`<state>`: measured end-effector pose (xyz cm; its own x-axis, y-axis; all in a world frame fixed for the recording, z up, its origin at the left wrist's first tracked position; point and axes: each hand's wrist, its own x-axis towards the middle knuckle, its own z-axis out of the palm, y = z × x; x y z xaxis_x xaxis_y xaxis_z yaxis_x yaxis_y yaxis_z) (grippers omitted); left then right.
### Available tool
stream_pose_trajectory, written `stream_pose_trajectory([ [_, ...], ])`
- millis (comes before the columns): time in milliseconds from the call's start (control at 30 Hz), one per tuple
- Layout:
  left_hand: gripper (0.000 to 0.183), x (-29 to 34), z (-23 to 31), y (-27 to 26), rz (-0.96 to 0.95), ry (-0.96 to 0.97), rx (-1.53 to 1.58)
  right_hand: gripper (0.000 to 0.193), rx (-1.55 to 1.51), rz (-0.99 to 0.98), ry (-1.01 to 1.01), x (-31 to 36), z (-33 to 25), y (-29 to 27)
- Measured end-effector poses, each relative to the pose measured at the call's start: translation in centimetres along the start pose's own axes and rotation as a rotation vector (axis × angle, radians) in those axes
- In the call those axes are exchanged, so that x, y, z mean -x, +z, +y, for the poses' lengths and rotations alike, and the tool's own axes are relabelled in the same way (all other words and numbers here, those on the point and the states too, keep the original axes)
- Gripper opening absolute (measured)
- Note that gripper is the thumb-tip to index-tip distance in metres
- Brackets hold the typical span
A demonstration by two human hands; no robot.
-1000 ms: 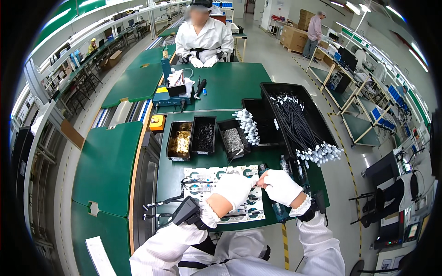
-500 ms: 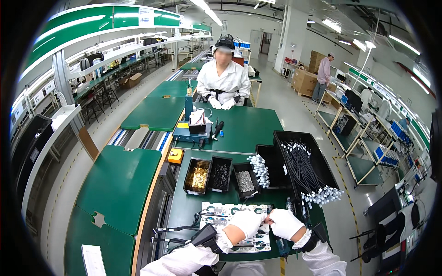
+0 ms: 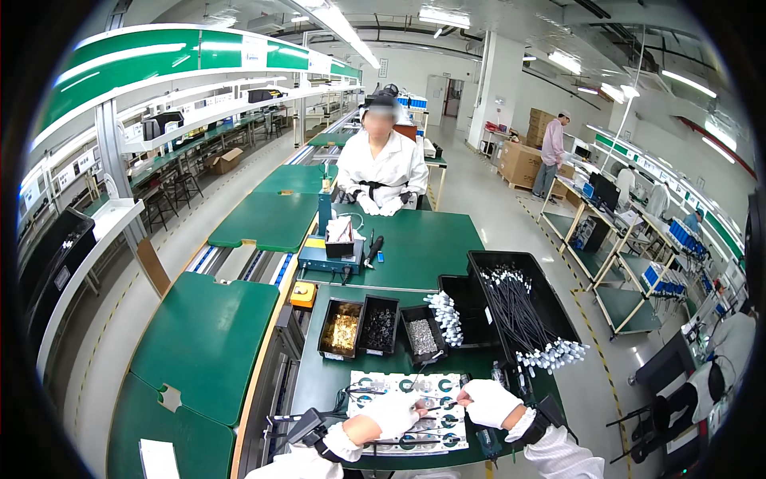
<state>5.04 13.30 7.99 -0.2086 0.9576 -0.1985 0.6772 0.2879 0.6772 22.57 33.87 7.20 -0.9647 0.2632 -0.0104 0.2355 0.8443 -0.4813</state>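
Note:
A white fixture board (image 3: 455,441) with green round recesses lies in front of me, several black cables (image 3: 405,443) laid across it. Over its middle, my left hand (image 3: 391,415), in a white glove, has its fingertips closed around what looks like a thin black cable (image 3: 439,408). That cable runs toward the board's right side. My gloved right hand (image 3: 489,403) is at the board's right edge, thumb and fingers pinched together; whatever is between them is too small to make out. Beside that hand, a dark screwdriver-like tool (image 3: 487,443) rests on the table.
Beyond the board stand bins of brass-coloured parts (image 3: 343,331), black parts (image 3: 379,323) and silver parts (image 3: 421,337). A large black bin of white-tipped cables (image 3: 527,307) is at right. Across the green table (image 3: 431,235) sits a person (image 3: 381,168), near a blue device (image 3: 331,259).
My hands have separated: the left moved left across the board, while the right stayed near the right edge. The view has tilted slightly upward.

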Motion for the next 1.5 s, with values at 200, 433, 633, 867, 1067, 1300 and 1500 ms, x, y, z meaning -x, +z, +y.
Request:
stream_pose_trajectory([
  [200, 0.035, 6.7, -2.9, -4.3, 0.005, -0.08, -0.146, 0.013, 0.065, -0.041, -0.053, -0.1, -0.5, 0.2],
  [433, 0.027, 8.9, -9.1, -4.2, 0.344, 0.107, -0.286, 0.011, 0.277, 0.002, -0.206, 0.7, -0.2, 1.0],
  [633, 0.047, 7.8, -11.7, -2.2, 0.284, -0.051, -0.173, 0.01, 0.092, 0.083, 0.073, 0.6, -1.5, 0.9],
  [867, 0.042, 8.4, -10.8, -1.8, 0.404, -0.115, 0.1, 0.01, 0.216, 0.031, 0.101, -0.5, -3.0, 1.0],
  [1067, 0.052, 7.6, -10.0, -2.9, 0.203, -0.205, 0.154, 0.008, 0.213, 0.135, -0.023, 0.9, -1.4, 1.6],
  [1300, 0.053, 8.0, -10.3, -3.3, 0.177, -0.194, 0.124, 0.008, 0.268, 0.065, 0.061, 1.1, -3.6, 1.2],
  [1500, 0.046, 8.5, -9.6, -2.9, 0.571, -0.159, -0.144, 0.01, 0.338, 0.14, 0.019, 0.5, -2.4, 1.9],
])
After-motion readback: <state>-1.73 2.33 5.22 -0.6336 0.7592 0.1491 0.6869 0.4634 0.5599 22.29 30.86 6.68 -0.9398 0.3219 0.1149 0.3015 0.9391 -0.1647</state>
